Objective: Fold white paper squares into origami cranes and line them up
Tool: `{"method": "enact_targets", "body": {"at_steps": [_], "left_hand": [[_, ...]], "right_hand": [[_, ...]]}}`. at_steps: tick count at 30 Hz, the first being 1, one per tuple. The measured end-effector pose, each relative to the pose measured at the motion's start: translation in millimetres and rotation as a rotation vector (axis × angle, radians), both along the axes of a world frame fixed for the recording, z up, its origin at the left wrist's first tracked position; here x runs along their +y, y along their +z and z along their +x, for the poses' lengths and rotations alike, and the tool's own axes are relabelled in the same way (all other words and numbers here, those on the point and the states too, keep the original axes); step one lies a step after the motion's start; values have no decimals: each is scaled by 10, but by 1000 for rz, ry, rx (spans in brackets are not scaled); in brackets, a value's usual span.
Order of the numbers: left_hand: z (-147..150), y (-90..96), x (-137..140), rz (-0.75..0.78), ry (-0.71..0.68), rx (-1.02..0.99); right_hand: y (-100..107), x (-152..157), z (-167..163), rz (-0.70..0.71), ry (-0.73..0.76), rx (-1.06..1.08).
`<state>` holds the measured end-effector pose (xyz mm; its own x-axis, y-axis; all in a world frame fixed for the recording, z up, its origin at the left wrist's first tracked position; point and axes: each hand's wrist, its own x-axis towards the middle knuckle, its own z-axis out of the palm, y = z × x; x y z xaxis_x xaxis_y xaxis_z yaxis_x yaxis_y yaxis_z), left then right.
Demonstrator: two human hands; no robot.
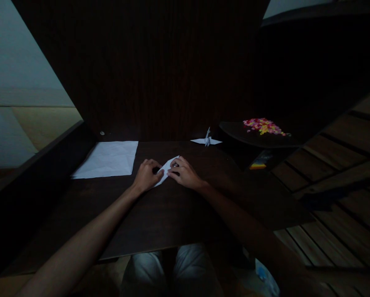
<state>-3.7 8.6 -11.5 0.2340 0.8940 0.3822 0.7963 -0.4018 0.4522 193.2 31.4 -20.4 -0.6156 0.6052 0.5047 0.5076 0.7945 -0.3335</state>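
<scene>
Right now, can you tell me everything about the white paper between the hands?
The folded paper is white, long and narrow, with a pointed far end. It slants across the dark desk, far end toward the right. The left hand and right hand touch it from either side, partly covering it. Finer creases are too dim to see.

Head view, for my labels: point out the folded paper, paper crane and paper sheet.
Folded paper (166, 168): head view, its exposed middle.
Paper crane (207, 142): head view, its body.
Paper sheet (107, 160): head view, its middle.
</scene>
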Motion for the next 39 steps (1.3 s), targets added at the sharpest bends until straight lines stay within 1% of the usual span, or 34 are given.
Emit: {"method": "enact_targets", "body": {"at_steps": [4, 8, 15, 20, 24, 29, 36, 39], "left_hand": [[7, 13, -3, 0, 22, -42], [31, 52, -24, -11, 15, -49], [52, 57, -58, -22, -110, -67], [56, 25, -66, -4, -146, -45], [54, 9, -74, 23, -190, -5], [29, 26, -84, 57, -254, 84], [-4, 43, -68, 47, -306, 192], [-7, 44, -64, 70, -335, 255]], "right_hand": [[0, -12, -11, 38, -13, 9], [-2, -25, -31, 28, -40, 12], [-26, -15, -32, 11, -39, -2], [-44, 9, -44, -37, -21, -6], [-47, 18, -58, -81, -13, 15], [-44, 5, -59, -45, -36, 22], [-44, 12, -15, -12, -55, 28], [-31, 14, 11, -1, -28, -2]]}}
